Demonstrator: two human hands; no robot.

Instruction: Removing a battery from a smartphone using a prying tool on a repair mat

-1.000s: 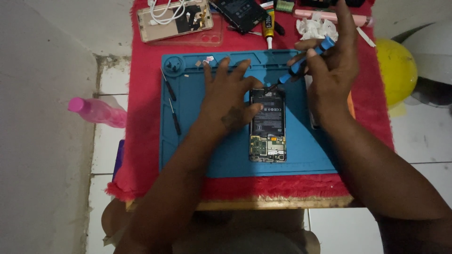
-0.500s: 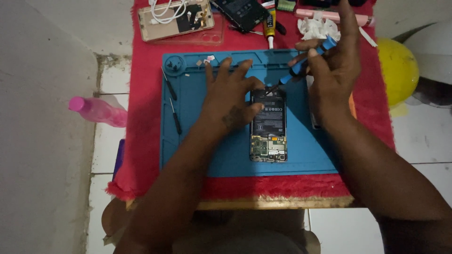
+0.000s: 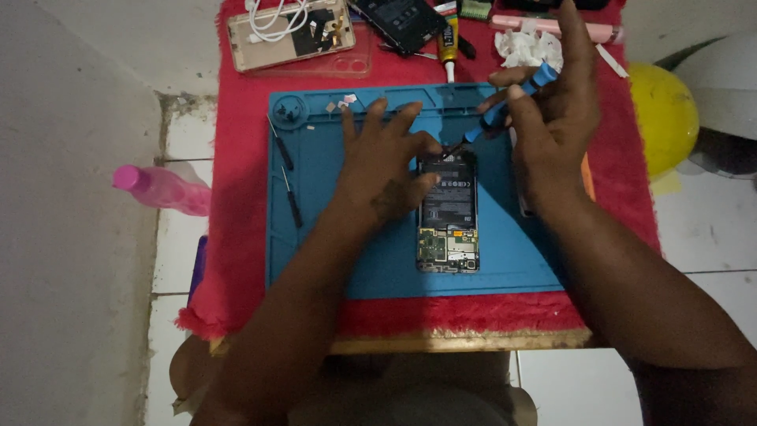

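An opened phone (image 3: 449,213) lies face down on the blue work mat (image 3: 331,237), its black battery and green circuit boards exposed. My left hand (image 3: 386,162) rests flat on the phone's left side and upper edge, fingers spread. My right hand (image 3: 552,118) holds a blue-handled screwdriver (image 3: 505,106) slanted down to the left, its dark tip at the phone's top edge.
Two thin dark tools (image 3: 288,177) lie on the mat's left part. A gold phone back cover (image 3: 288,31) with a white cable, a black phone part (image 3: 398,22), a glue tube (image 3: 448,43) and crumpled tissue (image 3: 524,49) sit behind. A pink bottle (image 3: 162,188) stands left, a yellow ball (image 3: 662,118) right.
Both hands stay almost where they were. The screwdriver tip remains at the phone's top edge, with only slight shifts of my right fingers.
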